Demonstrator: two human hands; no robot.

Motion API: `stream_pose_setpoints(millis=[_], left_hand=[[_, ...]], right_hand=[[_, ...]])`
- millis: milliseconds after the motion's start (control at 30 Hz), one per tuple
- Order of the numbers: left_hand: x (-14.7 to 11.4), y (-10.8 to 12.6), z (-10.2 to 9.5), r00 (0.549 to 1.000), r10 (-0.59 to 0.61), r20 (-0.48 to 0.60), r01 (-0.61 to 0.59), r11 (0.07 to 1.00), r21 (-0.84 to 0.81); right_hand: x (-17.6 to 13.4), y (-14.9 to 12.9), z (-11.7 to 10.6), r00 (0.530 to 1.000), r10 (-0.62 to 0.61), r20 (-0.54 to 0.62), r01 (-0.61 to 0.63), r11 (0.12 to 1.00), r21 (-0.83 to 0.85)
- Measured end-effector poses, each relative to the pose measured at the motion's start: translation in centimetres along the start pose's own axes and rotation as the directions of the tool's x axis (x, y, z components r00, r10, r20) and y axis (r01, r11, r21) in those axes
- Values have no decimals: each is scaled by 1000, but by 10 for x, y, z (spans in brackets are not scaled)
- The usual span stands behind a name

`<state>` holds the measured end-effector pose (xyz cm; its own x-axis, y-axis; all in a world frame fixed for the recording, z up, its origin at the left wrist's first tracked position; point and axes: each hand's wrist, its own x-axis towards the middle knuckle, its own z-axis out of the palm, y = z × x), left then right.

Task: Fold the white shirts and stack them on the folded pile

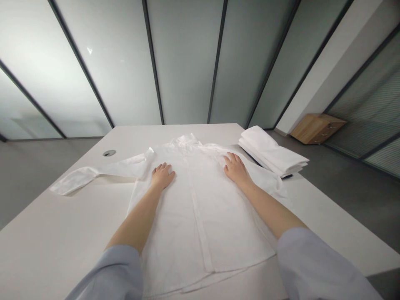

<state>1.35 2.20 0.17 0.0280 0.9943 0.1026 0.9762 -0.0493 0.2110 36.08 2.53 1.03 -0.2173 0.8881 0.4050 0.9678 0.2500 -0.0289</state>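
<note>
A white long-sleeved shirt [181, 208] lies spread on the table, front side up, its collar at the far end and its hem toward me. My left hand [163, 175] rests on the left chest of the shirt, fingers stretched forward. On the opposite side of the chest, near the shoulder, my right hand [236, 166] lies with its fingers spread. Neither hand grips the cloth. The left sleeve reaches out across the table to the left. Part of the right sleeve is hidden behind my right forearm.
Folded white cloths [271, 152] are stacked on a dark flat thing at the table's right edge, close to the shirt's shoulder. A round grommet [109, 153] is set in the white table [78, 233]. Beyond stand frosted glass panels and a wooden cabinet [317, 128].
</note>
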Motion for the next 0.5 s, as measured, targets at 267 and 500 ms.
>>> stream_pose_setpoints(millis=[267,500], left_hand=[[0,1,-1,1000,3,-5,-3,1000,-17],[-1,3,-3,1000,7,10,-8,1000,20]], right_hand=[[-21,37,-23,976,164,-141,-196,945,-261],[-8,87,-62,899,421,117,-365,870,-332]])
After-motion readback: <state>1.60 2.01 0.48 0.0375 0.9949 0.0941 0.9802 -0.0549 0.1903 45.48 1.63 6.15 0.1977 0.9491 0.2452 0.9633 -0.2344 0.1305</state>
